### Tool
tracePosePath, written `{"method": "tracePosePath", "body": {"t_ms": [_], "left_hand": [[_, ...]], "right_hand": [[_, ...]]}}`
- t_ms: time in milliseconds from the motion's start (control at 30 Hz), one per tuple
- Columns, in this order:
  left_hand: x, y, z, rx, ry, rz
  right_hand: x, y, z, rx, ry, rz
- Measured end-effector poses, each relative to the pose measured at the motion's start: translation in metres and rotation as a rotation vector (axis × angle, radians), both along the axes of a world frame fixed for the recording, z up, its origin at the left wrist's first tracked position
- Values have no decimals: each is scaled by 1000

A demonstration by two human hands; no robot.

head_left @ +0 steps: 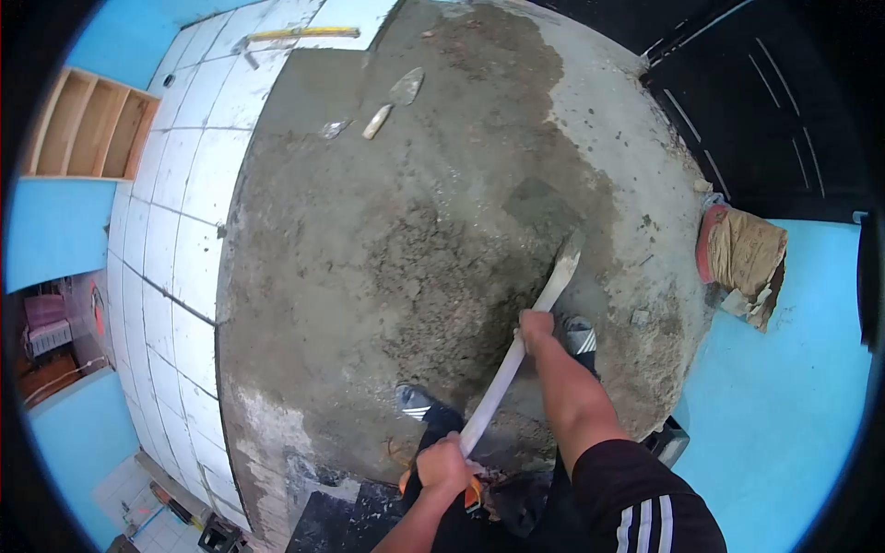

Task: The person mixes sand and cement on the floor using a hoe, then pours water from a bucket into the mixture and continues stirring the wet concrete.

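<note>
My right hand is wrapped around the middle of a shovel's pale wooden handle. Lower down, my left hand grips the handle near its end. The mortar-coated shovel blade lies at the far end, on the wet grey floor. Just left of the shovel is a heap of crumbly mortar. My shoes stand on either side of the handle, the left shoe beside the heap and the right shoe near my right hand.
White floor tiles run along the left, with a long yellow tool on them. A trowel lies on the mortar bed. At right are a torn paper sack and black doors. A wooden shelf stands far left.
</note>
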State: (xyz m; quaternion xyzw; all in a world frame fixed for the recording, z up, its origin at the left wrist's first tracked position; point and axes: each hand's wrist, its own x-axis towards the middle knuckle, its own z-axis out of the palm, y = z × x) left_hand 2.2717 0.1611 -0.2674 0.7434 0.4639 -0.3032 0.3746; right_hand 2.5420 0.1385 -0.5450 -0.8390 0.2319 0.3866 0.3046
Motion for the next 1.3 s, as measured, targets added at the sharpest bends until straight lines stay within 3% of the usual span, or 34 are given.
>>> {"method": "tracePosePath", "body": {"t_ms": [67, 100, 167, 200, 300, 367, 400, 433, 467, 533, 600, 633, 667, 700, 733, 800, 933, 1100, 1167, 1300], "left_hand": [[-56, 1, 12, -17, 100, -45], [-85, -3, 22, -32, 134, -58], [-136, -8, 43, -49, 194, -76], [-160, -10, 53, -27, 176, -73], [-227, -14, 63, -3, 148, -111], [-266, -35, 69, -52, 141, -146], [-284, -49, 72, -90, 139, -164], [-284, -50, 76, -127, 136, -183], [-278, -58, 78, 76, 29, -331], [-240, -54, 63, -78, 80, -266], [-177, -49, 43, -146, 95, -199], [-137, -41, 33, -128, 85, -177], [-97, -34, 22, -71, 13, -174], [-56, -28, 12, -15, -60, -167], [-17, -19, 5, -29, -79, -180], [50, -10, -7, -56, -99, -184], [124, -13, -2, -121, 15, -233], [102, -40, -11, -169, 73, -294], [87, -47, -10, -209, 97, -266], [16, -43, -20, -229, 161, -367]], "right_hand": [[-70, -1, 1, -32, -19, -22], [-103, -15, -8, -49, -10, 259], [-157, -12, 22, -32, 50, 278], [-184, 1, 62, -1, 111, 15], [-254, -32, 56, 32, -30, -55], [-269, -40, 80, 42, -85, -38], [-271, -35, 129, 54, -93, -29], [-267, -30, 166, 66, -101, -22], [-255, -29, 179, 88, -98, -44], [-222, -36, 188, 121, -85, -88], [-180, -84, 86, 16, -341, 135], [-136, -85, 56, 130, -215, -15], [-83, -43, 107, 226, -194, -91], [-42, -38, 85, 273, -127, -221], [-3, -23, 94, 214, -211, -163], [62, -28, 53, 227, -118, -173], [118, -40, 19, 143, -107, -88], [93, -67, 2, 119, -71, -188], [65, -78, -11, -17, -163, -135], [-8, -86, -6, -124, -221, -112]]}}
